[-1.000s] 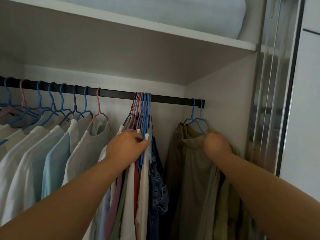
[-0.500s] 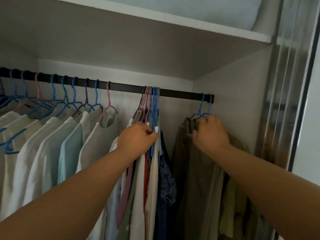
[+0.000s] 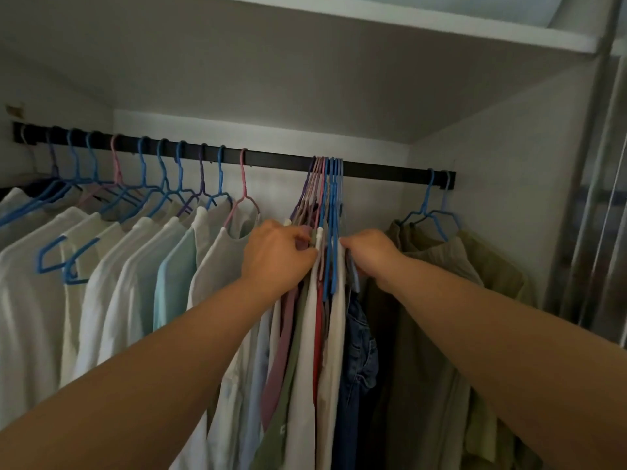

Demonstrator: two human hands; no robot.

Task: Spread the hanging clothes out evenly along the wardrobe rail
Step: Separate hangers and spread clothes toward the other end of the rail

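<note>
Bunched hangers [image 3: 324, 212] sit mid-rail [image 3: 278, 161]. Your left hand [image 3: 276, 256] pinches their left shoulders; your right hand [image 3: 369, 254] grips the rightmost. Clothes look light and floppy, hangers thin, probably slippery: hold near the hooks.

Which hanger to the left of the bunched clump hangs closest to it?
The pink hanger, carrying the pale sleeveless top. It is the last of the spread-out row; the hangers further left nearest it are blue and purple, and bare rail separates it from the clump.

A white shelf [image 3: 407, 27] spans the top of the frame, pale blue bedding [image 3: 458, 8] lying on it; a ribbed glass sliding door [image 3: 597, 198] stands at far right.
</note>
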